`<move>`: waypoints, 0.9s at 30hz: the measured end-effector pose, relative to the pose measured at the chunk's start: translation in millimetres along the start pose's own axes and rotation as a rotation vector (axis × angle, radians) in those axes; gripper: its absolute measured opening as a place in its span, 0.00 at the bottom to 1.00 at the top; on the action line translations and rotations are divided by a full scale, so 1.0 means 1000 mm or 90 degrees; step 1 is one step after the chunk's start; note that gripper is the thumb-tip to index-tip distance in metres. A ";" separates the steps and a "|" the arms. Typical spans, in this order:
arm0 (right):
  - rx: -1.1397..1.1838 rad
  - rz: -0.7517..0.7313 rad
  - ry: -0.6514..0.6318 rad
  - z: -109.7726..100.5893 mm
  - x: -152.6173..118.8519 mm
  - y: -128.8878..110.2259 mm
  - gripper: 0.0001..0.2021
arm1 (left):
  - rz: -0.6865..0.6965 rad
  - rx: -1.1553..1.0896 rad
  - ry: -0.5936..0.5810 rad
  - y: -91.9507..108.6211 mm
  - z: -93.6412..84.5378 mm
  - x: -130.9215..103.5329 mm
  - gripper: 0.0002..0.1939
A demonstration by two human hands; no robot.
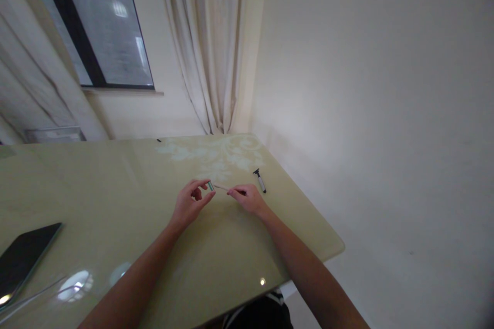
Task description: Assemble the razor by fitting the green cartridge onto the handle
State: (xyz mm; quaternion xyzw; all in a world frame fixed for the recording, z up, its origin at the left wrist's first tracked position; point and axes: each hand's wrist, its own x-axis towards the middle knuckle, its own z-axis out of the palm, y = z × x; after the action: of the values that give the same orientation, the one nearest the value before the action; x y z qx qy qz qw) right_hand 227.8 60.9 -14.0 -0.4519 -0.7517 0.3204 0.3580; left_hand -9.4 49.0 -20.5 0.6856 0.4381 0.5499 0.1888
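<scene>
Between the thumb and fingers of my left hand [190, 204] is a small razor blade cartridge [210, 185], with pale green and dark stripes, held a little above the tabletop. My right hand [247, 198] grips a thin, pointed metal tool [221, 187]; its handle is mostly hidden in my fingers, so I cannot tell its exact kind. The tool's tip points left and is close to the cartridge; whether they touch is unclear. Just beyond my right hand lies a razor [260, 182] with a grey and black handle.
A glossy, pale green table [127, 200] runs along the wall [366, 113] on the right. A dark tablet [27, 249] lies at the left, with a white cable [33, 296] nearby. One small dark piece [159, 140] rests at the far edge, before a curtain [212, 51].
</scene>
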 end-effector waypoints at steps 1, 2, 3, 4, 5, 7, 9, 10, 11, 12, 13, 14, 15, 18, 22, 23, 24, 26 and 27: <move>0.009 -0.006 -0.010 0.000 0.000 0.000 0.22 | -0.001 0.000 -0.001 0.000 0.000 0.000 0.18; 0.018 -0.011 -0.020 0.000 0.000 0.001 0.22 | -0.001 0.000 -0.003 0.000 0.000 0.000 0.18; 0.022 -0.012 -0.026 0.001 0.000 0.001 0.22 | 0.000 0.001 -0.005 0.000 0.000 0.000 0.18; 0.020 -0.009 -0.024 0.001 0.000 0.002 0.23 | 0.001 0.002 -0.006 0.000 0.000 -0.001 0.18; 0.014 -0.005 -0.014 0.001 0.000 0.002 0.23 | 0.001 0.001 -0.005 0.001 0.000 -0.001 0.18; 0.009 -0.005 0.005 0.001 0.001 0.003 0.22 | -0.001 -0.002 -0.005 0.002 0.000 0.000 0.18; 0.016 -0.017 -0.006 0.001 0.001 0.003 0.22 | -0.004 -0.002 -0.003 0.003 -0.001 0.000 0.18; 0.018 -0.018 -0.017 0.001 0.001 0.003 0.22 | -0.005 0.000 -0.002 0.003 -0.001 0.000 0.18; 0.016 -0.014 -0.023 0.000 0.001 0.002 0.22 | -0.004 0.003 -0.002 0.003 -0.001 0.000 0.18; 0.007 -0.006 -0.022 0.000 0.001 0.001 0.22 | -0.004 0.005 -0.003 0.003 -0.001 0.000 0.18; -0.002 0.001 -0.014 0.000 0.000 0.001 0.21 | -0.004 0.005 -0.004 0.002 -0.001 0.000 0.18; -0.008 0.006 -0.006 0.000 0.000 0.001 0.22 | -0.005 0.004 -0.006 0.002 -0.001 0.000 0.18; -0.007 0.005 -0.005 0.000 0.000 0.000 0.22 | -0.006 0.001 -0.007 0.001 -0.001 0.000 0.17; 0.013 -0.009 -0.029 0.000 0.000 0.001 0.22 | -0.001 0.000 -0.004 -0.001 -0.001 0.000 0.18; 0.000 0.004 -0.001 0.002 0.001 0.003 0.22 | -0.003 0.000 -0.006 -0.001 0.000 -0.001 0.18; 0.003 0.002 0.002 0.002 0.001 0.003 0.23 | -0.007 -0.002 -0.007 -0.001 0.000 -0.001 0.18; 0.012 -0.004 -0.002 0.002 0.000 0.003 0.23 | -0.009 -0.004 -0.006 0.000 0.001 -0.001 0.18; 0.028 -0.005 -0.017 0.003 0.000 0.002 0.22 | -0.004 -0.002 -0.009 0.001 0.001 -0.001 0.18; 0.027 0.003 -0.018 0.004 0.000 0.002 0.22 | -0.002 -0.001 -0.012 0.001 0.001 -0.001 0.18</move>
State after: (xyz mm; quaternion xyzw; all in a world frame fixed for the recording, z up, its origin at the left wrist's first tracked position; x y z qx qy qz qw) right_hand 225.6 61.4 -17.5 -0.4416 -0.7484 0.3438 0.3560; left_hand -7.8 47.7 -21.2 0.6897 0.4371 0.5435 0.1946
